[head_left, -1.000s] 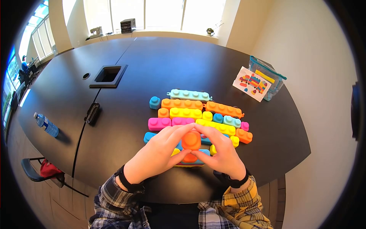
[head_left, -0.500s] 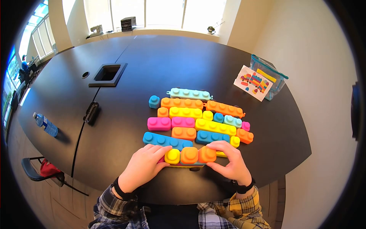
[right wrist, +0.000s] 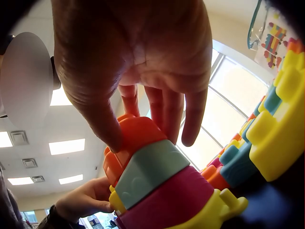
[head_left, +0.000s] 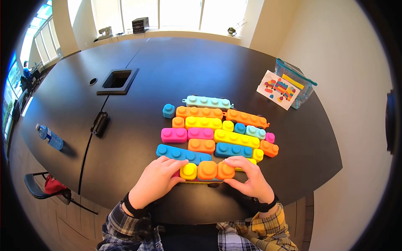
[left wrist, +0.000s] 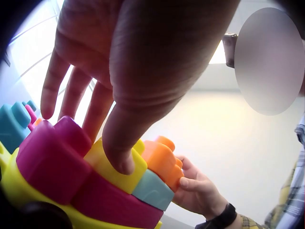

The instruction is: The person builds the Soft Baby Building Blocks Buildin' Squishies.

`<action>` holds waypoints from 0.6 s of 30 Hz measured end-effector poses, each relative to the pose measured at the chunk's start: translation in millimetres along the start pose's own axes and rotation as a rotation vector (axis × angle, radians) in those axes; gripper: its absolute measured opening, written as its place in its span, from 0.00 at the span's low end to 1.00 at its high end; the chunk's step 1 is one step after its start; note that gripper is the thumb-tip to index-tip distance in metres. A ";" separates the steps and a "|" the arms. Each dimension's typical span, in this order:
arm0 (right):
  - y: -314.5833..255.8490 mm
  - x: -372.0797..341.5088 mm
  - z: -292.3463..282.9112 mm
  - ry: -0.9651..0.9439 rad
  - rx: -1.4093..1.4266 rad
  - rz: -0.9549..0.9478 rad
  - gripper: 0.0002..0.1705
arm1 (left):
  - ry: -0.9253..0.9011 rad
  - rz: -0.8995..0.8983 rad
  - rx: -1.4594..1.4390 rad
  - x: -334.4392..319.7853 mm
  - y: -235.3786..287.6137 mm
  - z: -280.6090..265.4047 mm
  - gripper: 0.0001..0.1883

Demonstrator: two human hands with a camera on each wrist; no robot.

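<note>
In front of me is a block stack on a yellow wheeled base, with magenta blocks and a light teal block above it. Along its top sit a yellow block, a middle orange block and a right orange block. My left hand pinches the yellow block, thumb on the near side and fingers behind. At the other end, the thumb and fingers of my right hand grip the right orange block. A magenta block stands at the left end, mostly covered by the left hand in the head view.
Beyond the stack lie rows of loose blocks, including a long blue block and a pink one. Wheeled orange and light teal bases lie farther back. A picture card leans on a clear pouch. At left is a water bottle.
My hands, together around an orange block above the stack earlier, have parted and come down to its two ends. In the last half second the right orange block shifted slightly left, toward the middle one.
</note>
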State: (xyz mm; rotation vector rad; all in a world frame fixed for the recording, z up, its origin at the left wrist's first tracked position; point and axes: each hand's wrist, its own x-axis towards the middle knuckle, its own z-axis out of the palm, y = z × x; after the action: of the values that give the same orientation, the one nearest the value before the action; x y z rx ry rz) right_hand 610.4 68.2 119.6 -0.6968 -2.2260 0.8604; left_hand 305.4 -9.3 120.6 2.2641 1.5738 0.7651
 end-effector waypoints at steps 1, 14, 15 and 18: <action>-3.2 0.4 -0.3 0.000 -0.001 0.000 0.33 | -0.007 0.006 -0.011 0.2 -0.2 -0.7 0.29; -3.6 1.1 9.6 -0.122 -0.054 0.276 0.31 | -0.206 -0.066 0.015 12.4 -15.6 24.2 0.32; -4.7 0.7 9.3 -0.141 -0.057 0.269 0.31 | -0.206 -0.063 0.016 11.5 -15.5 25.5 0.32; -7.6 0.2 10.2 -0.137 -0.074 0.232 0.31 | -0.190 -0.091 0.061 7.8 -14.5 26.6 0.33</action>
State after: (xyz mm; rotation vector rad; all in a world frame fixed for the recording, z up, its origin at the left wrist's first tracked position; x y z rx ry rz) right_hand 601.1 59.5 119.3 -0.9720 -2.3400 0.9672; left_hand 311.2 5.1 93.5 2.2152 1.6164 0.4692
